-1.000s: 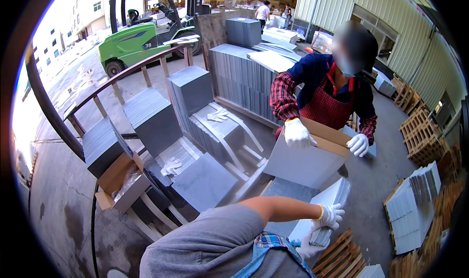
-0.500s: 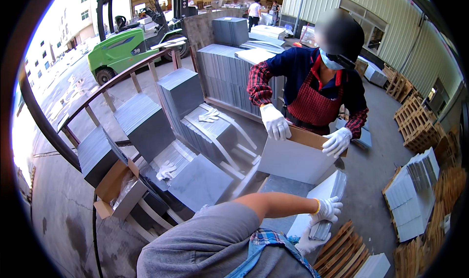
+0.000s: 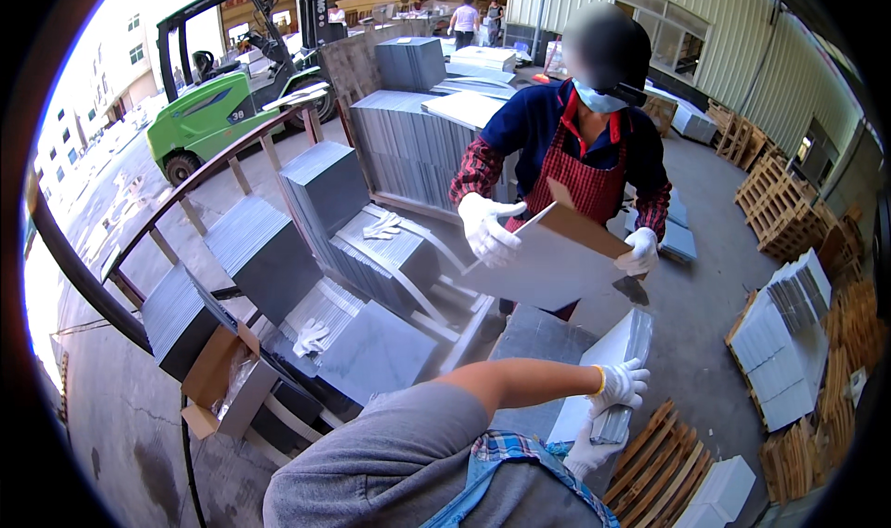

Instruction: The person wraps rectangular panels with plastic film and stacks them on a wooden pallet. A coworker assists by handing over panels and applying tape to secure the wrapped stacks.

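My left arm reaches across to the right, and its white-gloved hand (image 3: 620, 387) is closed over the edge of a stack of flat tiles (image 3: 599, 354). The stack is pale-faced, with a shiny edge that looks wrapped in clear plastic. Lower down, my right hand (image 3: 587, 452), also gloved, grips the near end of the same stack; its fingers are partly hidden. Under the stack lies a grey slab surface (image 3: 531, 335). Across from me, a co-worker in white gloves holds a cardboard box (image 3: 548, 259), white outside and brown inside, tilted above that surface.
Stacks of grey tiles (image 3: 325, 180) stand in a railed frame at left, some with white gloves (image 3: 311, 337) on top. An open carton (image 3: 227, 379) sits there too. A green forklift (image 3: 218, 115) is parked behind. Wooden slats (image 3: 657, 463) and tile stacks (image 3: 784, 342) are at right.
The co-worker has lifted and tilted the cardboard box, shifting one hand to its left side. My hands keep hold of the tile stack; the whole view has shifted slightly.
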Tool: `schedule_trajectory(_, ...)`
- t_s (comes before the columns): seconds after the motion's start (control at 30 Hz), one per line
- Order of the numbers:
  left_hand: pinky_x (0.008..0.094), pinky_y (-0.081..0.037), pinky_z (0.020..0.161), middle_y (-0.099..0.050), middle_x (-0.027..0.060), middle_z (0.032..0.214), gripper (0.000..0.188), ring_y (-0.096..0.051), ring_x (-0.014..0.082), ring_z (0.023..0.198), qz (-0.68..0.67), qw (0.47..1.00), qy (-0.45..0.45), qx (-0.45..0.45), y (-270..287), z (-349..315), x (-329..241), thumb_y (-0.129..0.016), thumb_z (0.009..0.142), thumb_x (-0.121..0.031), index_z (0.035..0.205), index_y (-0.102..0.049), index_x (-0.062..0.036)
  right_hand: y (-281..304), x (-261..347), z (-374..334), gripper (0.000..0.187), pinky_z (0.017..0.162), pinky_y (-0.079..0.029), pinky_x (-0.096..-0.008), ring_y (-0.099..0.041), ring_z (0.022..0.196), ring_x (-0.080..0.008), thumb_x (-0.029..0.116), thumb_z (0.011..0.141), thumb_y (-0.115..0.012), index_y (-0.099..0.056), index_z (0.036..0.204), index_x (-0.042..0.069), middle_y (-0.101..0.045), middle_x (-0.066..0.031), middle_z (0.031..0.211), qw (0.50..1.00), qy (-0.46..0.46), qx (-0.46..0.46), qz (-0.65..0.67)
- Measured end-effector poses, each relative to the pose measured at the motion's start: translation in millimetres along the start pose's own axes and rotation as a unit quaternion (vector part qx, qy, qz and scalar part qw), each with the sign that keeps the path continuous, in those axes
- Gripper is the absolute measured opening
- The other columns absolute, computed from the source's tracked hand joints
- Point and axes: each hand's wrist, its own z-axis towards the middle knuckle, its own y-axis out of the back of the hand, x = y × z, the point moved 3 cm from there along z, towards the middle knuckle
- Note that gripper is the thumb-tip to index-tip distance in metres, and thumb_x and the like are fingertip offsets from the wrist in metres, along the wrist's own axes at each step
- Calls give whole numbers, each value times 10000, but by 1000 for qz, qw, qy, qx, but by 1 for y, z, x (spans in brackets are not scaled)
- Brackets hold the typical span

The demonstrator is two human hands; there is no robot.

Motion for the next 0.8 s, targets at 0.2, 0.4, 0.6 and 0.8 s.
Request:
schedule_trajectory(0.2,542,-241,1100,-546,73,1309,886,-356,340,1360,8,1000,-4,-3,-4,1,2,-919,354,-433,1169,-634,-234,-2,0,0,970,1026,-491,-495,-577,1239,-390,254,707,-903,-318,1464,94,-556,-234,1357,999,49,-21,9)
schedule_trajectory(0.4,542,-264,1088,-540,61,1308,847,-358,333,1350,15,1000,0,0,3,-3,-1,-915,361,-416,1142,-638,-238,2,26,-2,978,1002,-506,-502,-597,1207,-397,300,692,-913,-329,1451,103,-581,-229,1327,999,-22,-15,-33)
schedule_trajectory(0.6,535,-265,1092,-540,58,1320,845,-363,330,1349,20,1000,1,-1,2,-3,1,-920,361,-406,1142,-639,-249,0,7,0,965,994,-513,-504,-609,1189,-396,326,690,-913,-348,1448,134,-600,-204,1322,999,-8,-22,-48)
schedule_trajectory(0.8,534,-243,1107,-541,54,1336,876,-351,321,1369,18,1000,10,17,3,-1,-1,-932,370,-415,1179,-640,-248,3,18,-1,948,993,-516,-508,-611,1193,-394,330,695,-909,-359,1443,139,-602,-195,1328,998,-34,-22,-48)
